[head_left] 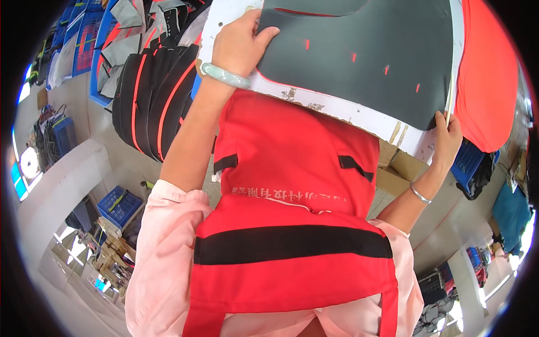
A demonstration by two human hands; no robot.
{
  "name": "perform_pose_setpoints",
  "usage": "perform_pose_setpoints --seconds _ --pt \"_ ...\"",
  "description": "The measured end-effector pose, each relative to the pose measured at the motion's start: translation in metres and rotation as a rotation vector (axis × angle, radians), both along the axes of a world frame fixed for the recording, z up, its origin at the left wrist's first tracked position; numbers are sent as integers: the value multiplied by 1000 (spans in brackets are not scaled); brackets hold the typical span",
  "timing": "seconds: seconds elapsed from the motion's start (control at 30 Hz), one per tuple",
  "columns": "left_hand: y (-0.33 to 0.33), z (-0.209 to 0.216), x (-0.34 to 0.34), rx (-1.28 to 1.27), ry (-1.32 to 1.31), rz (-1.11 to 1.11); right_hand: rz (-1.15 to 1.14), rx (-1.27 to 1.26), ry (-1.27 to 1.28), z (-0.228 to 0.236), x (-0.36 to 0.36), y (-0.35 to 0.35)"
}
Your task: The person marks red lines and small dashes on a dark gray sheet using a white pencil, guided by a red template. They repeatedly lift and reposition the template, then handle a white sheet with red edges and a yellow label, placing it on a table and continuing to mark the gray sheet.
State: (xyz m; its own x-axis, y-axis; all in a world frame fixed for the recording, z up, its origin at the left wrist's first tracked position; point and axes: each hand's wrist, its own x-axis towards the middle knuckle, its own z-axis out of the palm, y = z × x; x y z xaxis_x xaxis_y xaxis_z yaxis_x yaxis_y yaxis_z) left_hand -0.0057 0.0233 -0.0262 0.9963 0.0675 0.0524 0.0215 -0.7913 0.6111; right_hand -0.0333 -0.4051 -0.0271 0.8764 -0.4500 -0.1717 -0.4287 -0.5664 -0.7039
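A dark grey panel (337,67) with several short red slits lies on a white board (320,104) with a chipped, worn front edge. Red shows along parts of the panel's rim. My left hand (238,45) rests at the panel's left edge, thumb stretched out over it, the other fingers partly bent and partly hidden. At the panel's near right corner, my right hand (447,140) has thumb and finger closed around what looks like a thin pale stick (450,95). The thumb tip touches the panel's corner.
Red sheet material (487,73) hangs stacked right of the board. On the left are black pieces with red stripes (157,101) and a blue crate (101,84) of cut scraps. My red apron (297,163) hangs below the board's front edge, near a cardboard box (396,174).
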Motion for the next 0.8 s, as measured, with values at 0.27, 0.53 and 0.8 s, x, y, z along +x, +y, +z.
perform_pose_setpoints --seconds 0.27,0.53,0.8 --pt "-2 -2 0 100 -32 9 -7 15 -4 1 -2 -2" --pt "3 -7 1 58 -52 19 35 -29 -9 1 -1 -2" --pt "0 -8 3 62 -117 11 70 -43 -15 -3 -4 -10"
